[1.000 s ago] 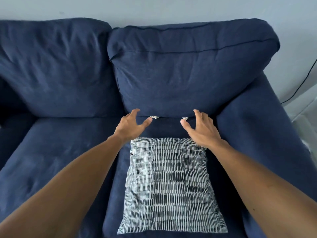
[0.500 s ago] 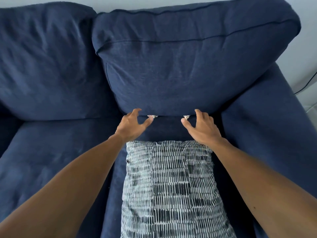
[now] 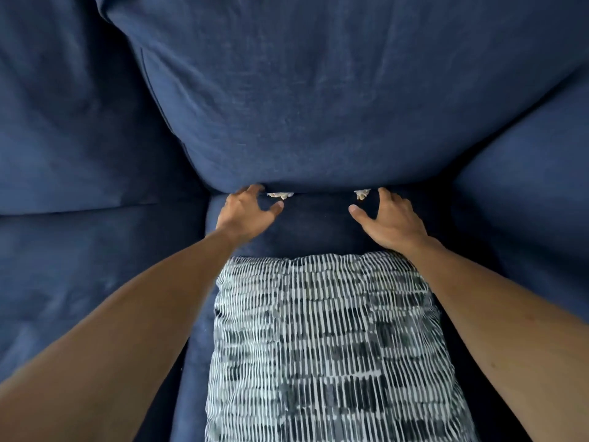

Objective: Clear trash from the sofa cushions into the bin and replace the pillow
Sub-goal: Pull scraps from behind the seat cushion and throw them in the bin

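Two crumpled pale scraps of trash poke out from the gap under the navy back cushion point(image 3: 318, 106): a left scrap point(image 3: 280, 195) and a right scrap point(image 3: 362, 194). My left hand point(image 3: 247, 212) is open, fingertips at the cushion's lower edge just left of the left scrap. My right hand point(image 3: 389, 218) is open beside the right scrap, fingers spread, holding nothing. A black-and-white patterned pillow point(image 3: 328, 346) lies flat on the seat cushion point(image 3: 315, 224) between my forearms.
The navy sofa fills the view: a second back cushion point(image 3: 73, 122) and seat cushion point(image 3: 79, 282) at the left, the armrest point(image 3: 526, 202) at the right. No bin is in sight.
The camera has moved in closer and lower toward the gap. Both hands have reached forward to the back cushion's lower edge, next to the scraps.
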`<action>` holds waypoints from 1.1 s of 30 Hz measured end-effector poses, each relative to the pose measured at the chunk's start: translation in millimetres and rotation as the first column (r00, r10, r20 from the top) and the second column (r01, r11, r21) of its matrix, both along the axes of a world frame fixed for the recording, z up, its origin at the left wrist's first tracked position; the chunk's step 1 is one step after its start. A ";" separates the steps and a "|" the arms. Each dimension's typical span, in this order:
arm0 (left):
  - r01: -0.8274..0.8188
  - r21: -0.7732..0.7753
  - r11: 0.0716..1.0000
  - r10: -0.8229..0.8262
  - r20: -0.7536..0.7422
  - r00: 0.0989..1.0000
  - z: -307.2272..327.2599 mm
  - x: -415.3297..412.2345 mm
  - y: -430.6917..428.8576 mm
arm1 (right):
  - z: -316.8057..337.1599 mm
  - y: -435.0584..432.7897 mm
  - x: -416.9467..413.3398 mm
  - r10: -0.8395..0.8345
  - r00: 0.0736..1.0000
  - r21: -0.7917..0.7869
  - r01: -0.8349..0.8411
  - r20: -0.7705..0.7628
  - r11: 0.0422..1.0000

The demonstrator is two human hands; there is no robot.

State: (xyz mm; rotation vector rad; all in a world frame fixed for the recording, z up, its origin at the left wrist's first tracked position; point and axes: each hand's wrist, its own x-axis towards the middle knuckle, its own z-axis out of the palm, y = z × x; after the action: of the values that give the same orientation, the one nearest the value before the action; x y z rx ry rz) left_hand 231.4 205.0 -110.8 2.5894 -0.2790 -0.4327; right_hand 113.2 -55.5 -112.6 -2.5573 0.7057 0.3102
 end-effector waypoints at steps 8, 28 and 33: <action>-0.041 0.044 0.998 0.035 0.127 0.991 -48.6 21.9 -16.6 | -43.8 -14.0 25.0 -0.028 0.989 -0.074 0.039 0.142 0.997; -0.088 -0.095 0.992 0.109 0.249 0.962 -40.3 9.7 -21.3 | -34.6 -13.3 22.8 -0.087 0.915 0.042 0.076 0.393 0.996; -0.090 -0.139 0.986 0.121 0.233 0.965 -17.3 -6.6 -11.6 | -3.4 -13.2 11.5 -0.062 0.927 -0.018 0.073 0.370 0.997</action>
State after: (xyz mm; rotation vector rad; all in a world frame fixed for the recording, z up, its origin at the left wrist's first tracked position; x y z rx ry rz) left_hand 224.8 193.4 -128.1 2.5151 -0.2413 -0.0593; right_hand 124.7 -68.7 -116.0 -2.5100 0.6538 -0.2057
